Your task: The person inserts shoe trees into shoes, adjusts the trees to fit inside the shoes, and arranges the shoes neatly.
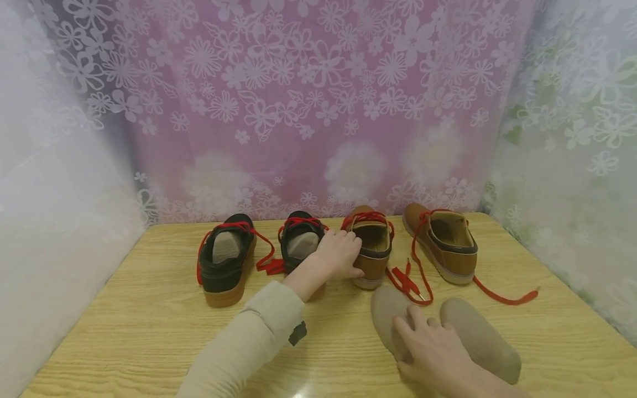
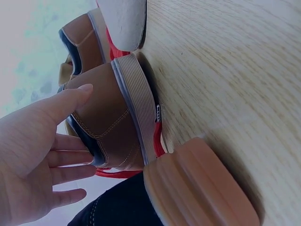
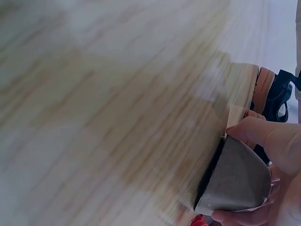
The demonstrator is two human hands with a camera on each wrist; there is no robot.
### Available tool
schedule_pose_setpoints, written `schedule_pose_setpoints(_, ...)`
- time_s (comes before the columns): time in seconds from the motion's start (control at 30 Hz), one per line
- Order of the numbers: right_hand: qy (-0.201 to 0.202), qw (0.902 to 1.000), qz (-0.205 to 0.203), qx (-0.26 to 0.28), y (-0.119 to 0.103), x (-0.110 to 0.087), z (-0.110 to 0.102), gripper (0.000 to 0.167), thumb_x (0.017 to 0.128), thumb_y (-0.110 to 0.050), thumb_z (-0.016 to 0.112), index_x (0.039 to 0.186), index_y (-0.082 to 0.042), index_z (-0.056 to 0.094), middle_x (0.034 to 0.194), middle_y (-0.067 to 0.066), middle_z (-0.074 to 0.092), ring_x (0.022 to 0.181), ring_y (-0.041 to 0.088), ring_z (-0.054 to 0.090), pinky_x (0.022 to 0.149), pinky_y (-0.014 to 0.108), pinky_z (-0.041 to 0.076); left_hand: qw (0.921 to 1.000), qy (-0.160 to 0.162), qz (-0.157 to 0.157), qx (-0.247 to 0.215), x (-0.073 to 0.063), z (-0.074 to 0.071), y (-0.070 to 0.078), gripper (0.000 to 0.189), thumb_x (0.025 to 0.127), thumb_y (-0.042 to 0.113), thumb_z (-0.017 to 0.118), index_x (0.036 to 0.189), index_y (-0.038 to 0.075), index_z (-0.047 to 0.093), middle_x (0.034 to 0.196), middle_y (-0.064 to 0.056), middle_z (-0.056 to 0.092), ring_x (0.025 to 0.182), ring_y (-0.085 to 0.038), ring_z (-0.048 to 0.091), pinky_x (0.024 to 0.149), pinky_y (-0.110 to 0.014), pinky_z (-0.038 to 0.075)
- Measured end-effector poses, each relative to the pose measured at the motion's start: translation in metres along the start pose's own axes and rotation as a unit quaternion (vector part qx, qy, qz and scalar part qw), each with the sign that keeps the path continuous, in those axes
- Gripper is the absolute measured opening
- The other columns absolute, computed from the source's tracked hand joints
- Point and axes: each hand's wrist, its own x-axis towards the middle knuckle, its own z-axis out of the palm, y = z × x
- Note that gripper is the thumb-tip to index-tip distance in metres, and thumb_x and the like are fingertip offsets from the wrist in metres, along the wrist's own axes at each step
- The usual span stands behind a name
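My left hand (image 1: 338,254) is at the heel of the nearer brown shoe (image 1: 372,268), which has red laces. In the left wrist view, its thumb overlaps the brown heel (image 2: 101,94) and its fairly straight fingers reach beside the dark collar. My right hand (image 1: 433,348) grips a beige-grey insole (image 1: 388,315) by its edges, thumb on one side and fingers on the other; the right wrist view shows the rounded end of this insole (image 3: 237,176) between them. A second insole (image 1: 480,337) lies right beside that hand.
Another brown shoe (image 1: 450,249) stands at the right, its red lace (image 1: 507,298) trailing across the wooden table (image 1: 124,331). Two black shoes (image 1: 224,271) (image 1: 301,226) stand at the left with beige pieces inside. Floral curtains (image 1: 318,110) hang behind and at the sides.
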Motion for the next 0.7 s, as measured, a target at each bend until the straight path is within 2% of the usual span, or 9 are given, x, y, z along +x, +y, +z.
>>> schedule_pose_setpoints(0.2, 0.017, 0.9998, -0.006, 0.013, 0.001, -0.001, -0.002, 0.056, 0.055, -0.036, 0.080, 0.097, -0.011, 0.052, 0.104, 0.011, 0.047, 0.061, 0.023, 0.049, 0.049, 0.036, 0.038, 1.0000, 0.002, 0.001, 0.000, 0.000, -0.002, -0.001, 0.060, 0.079, 0.064, 0.057, 0.114, 0.015, 0.056, 0.106, 0.001, 0.055, 0.099, -0.017, 0.052, 0.080, -0.032, 0.038)
schedule_pose_setpoints(0.43, 0.069, 0.9972, -0.029, 0.006, 0.005, -0.002, -0.005, 0.055, 0.054, -0.036, 0.080, 0.095, -0.011, 0.055, 0.102, 0.010, 0.046, 0.059, 0.022, 0.049, 0.045, 0.033, 0.037, 1.0000, 0.003, 0.003, -0.002, 0.000, -0.002, -0.001, 0.060, 0.080, 0.064, 0.057, 0.114, 0.015, 0.056, 0.107, 0.001, 0.055, 0.101, -0.018, 0.052, 0.084, -0.033, 0.039)
schedule_pose_setpoints(0.7, 0.093, 0.9948, -0.037, 0.018, 0.010, -0.001, -0.012, 0.053, 0.055, -0.033, 0.078, 0.098, -0.013, 0.056, 0.100, 0.009, 0.045, 0.059, 0.017, 0.047, 0.044, 0.029, 0.037, 1.0000, 0.001, 0.004, -0.005, -0.001, -0.002, 0.000, 0.060, 0.080, 0.064, 0.056, 0.113, 0.014, 0.057, 0.106, 0.000, 0.055, 0.101, -0.018, 0.052, 0.085, -0.035, 0.039)
